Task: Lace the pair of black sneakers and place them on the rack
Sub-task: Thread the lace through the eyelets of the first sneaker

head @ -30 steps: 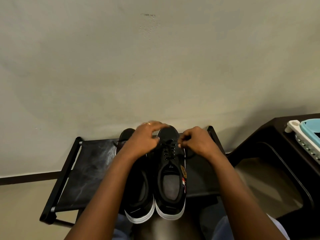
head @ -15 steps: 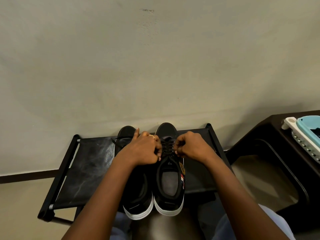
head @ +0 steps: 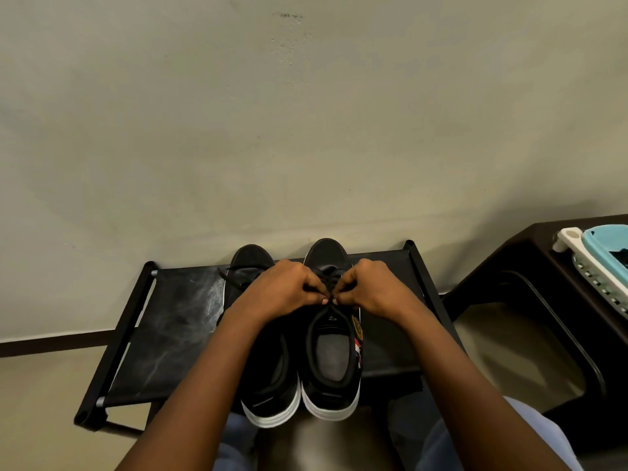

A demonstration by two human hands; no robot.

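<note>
Centrally, two black sneakers stand side by side on the top shelf of a low black rack (head: pixel 163 321), toes toward 12 o'clock against the wall (head: pixel 306 130), heels with white soles overhanging the shelf edge at 6 o'clock. Left sneaker (head: pixel 268 392): mostly covered by the left forearm; its toe cap and some loose lace show at 11 o'clock of the left hand. Right sneaker (head: pixel 334 368): opening and grey insole exposed at 6 o'clock of both hands; coloured patches on its outer side. Two hands meet above the laced part of the right sneaker. Left hand (head: pixel 282 294): fingers curled, thumb and forefinger pinching the black lace (head: pixel 328 278) at the top eyelets. Right hand (head: pixel 373 290): likewise curled and pinching the same lace, its fingertips touching or just beside those of the left hand; which lace end lies in which hand cannot be told. Both hands lie between the toe cap at 12 o'clock and the shoe opening at 6 o'clock. Count: two sneakers, one rack, two hands. At 3 o'clock, a dark brown worktop (head: pixel 543 253) carries one white and light-blue plastic object (head: pixel 598 253), cut off by the frame edge. At 6 o'clock, under the heels, light-blue clothed knees (head: pixel 530 433) of the person; pale floor (head: pixel 44 402) at 8 o'clock
</note>
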